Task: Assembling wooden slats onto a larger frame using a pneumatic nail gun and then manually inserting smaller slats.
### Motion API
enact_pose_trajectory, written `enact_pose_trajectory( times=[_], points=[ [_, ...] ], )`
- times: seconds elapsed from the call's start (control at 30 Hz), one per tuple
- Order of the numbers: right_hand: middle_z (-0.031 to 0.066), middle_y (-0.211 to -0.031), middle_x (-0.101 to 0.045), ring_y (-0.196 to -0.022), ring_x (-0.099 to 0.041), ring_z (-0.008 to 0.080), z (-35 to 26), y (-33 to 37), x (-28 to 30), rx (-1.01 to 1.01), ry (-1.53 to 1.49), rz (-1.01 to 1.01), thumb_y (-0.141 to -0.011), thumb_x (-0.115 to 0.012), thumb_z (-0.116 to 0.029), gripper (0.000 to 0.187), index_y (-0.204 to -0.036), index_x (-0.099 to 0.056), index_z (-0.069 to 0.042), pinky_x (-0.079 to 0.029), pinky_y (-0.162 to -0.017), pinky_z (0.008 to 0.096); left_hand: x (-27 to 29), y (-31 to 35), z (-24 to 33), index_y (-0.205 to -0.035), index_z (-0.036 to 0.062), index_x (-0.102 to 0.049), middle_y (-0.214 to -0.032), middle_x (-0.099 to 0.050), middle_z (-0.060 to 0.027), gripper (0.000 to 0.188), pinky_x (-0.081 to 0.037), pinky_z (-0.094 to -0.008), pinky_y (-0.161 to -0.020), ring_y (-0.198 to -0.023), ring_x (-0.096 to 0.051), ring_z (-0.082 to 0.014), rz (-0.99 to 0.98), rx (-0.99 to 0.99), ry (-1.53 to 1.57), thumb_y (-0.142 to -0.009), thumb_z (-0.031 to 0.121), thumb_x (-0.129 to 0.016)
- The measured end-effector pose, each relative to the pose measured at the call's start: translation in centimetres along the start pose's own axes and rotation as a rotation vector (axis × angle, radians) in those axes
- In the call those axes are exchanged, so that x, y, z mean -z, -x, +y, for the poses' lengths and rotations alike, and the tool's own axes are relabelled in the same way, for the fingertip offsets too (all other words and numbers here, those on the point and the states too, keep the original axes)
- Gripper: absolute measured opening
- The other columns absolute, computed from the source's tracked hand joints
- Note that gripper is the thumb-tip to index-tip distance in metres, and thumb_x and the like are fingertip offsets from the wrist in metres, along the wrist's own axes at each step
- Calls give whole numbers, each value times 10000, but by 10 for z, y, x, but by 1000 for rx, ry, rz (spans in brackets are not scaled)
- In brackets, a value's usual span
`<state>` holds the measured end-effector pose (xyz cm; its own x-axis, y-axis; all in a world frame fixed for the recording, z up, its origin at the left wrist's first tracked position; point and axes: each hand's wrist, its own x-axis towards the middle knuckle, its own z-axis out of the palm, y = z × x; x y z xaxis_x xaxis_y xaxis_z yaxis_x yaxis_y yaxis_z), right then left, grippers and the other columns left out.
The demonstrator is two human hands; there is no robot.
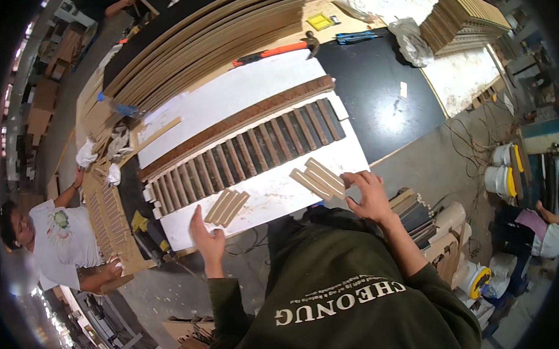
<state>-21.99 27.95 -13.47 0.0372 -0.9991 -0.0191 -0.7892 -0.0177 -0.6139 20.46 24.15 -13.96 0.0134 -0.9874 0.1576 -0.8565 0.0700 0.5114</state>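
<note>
On the white board (272, 205), close to its front edge, lie two small groups of flat tan wooden strips. My left hand (209, 239) is upright beside the left group of strips (228, 206), fingers stretched and thumb apart. My right hand (369, 196) is at the right end of the other group of strips (318, 178), thumb and fingers spread around that end; whether it touches them I cannot tell. Beyond both groups sits a long rack (246, 151) of parallel brown wooden slats with dark gaps. A brown wooden bar (238, 124) runs along its far side.
An orange-handled hammer (275, 51) lies behind the board, before a tall stack of panels (204, 43). A black panel (383, 85) is at right. Plastic wrap (412, 42) rests near stacked boards (461, 23). A co-worker (71, 240) works at the left.
</note>
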Motion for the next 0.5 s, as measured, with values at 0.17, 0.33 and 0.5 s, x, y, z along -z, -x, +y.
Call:
enact_pose_trajectory(
  times=[0.17,0.33,0.5],
  points=[
    [55,-990,-578,-979,-545,256,1,-5,-2,11,18,-12,-721,-687,-151,472,-1182,-584,-164,-365,-840,401,-3,-6,44,-1357,37,-457,-1297,-513,-198,694,-349,-439,-1038,-1239,-437,-385,-18,46,107,-670,-52,-498],
    [50,-931,-581,-917,-556,250,1,-4,2,31,-35,13,-726,-707,-189,433,-1148,-610,-173,-367,-803,372,-46,-17,122,-1306,42,-512,-1241,-548,-181,604,-408,-425,-983,-1144,-521,-371,-223,-186,283,-706,-23,-487],
    [62,-937,-587,-927,-561,251,1,-11,4,-100,-49,-48,-721,-708,-211,464,-1172,-608,-172,-370,-813,377,-80,-17,170,-1290,40,-514,-1261,-520,-176,575,-394,-442,-994,-1159,-502,-362,-304,-330,310,-716,12,-508]
  ],
)
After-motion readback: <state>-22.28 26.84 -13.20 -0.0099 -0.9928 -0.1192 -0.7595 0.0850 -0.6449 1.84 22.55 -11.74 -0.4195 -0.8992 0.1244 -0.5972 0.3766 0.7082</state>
